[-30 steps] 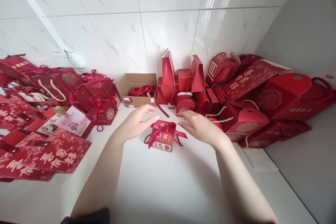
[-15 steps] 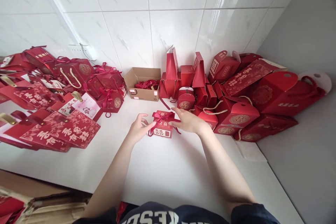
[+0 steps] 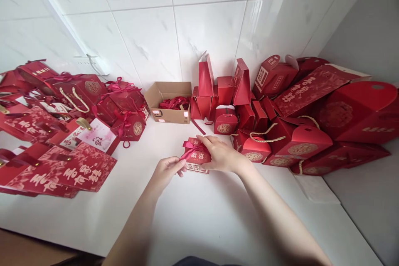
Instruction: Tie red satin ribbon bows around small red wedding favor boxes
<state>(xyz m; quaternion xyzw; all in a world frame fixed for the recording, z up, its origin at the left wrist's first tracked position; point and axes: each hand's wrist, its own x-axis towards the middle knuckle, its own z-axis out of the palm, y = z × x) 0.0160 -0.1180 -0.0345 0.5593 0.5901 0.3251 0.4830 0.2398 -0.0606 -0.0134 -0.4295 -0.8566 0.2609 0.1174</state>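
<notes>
Box (image 3: 197,158): small, red, gold lettering on top, mid-table, a little far of centre. Wall (image 3: 149,29) of white tiles behind everything. Table (image 3: 199,220) white, carrying the lot. Right heap (image 3: 311,129) of big red bags and rope-handled cases, crowding in from the far right corner, nearest piece just beside the right wrist. Left heap (image 3: 62,145) of flat red bags and bowed gift boxes, well apart from the left hand. Carton (image 3: 171,116) of brown card against the far wall, open, spare ribbons (image 3: 174,103) inside. Stack (image 3: 224,89) of little red packs just right of the carton, far of the box, near but apart. Right hand (image 3: 222,156) laid over the box's right side, hiding that half, fingers curled on its top and holding it. Left hand (image 3: 166,170) closed to a pinch, thumb and fingertips gripping the ribbon (image 3: 189,149) tail at the box's left edge.
</notes>
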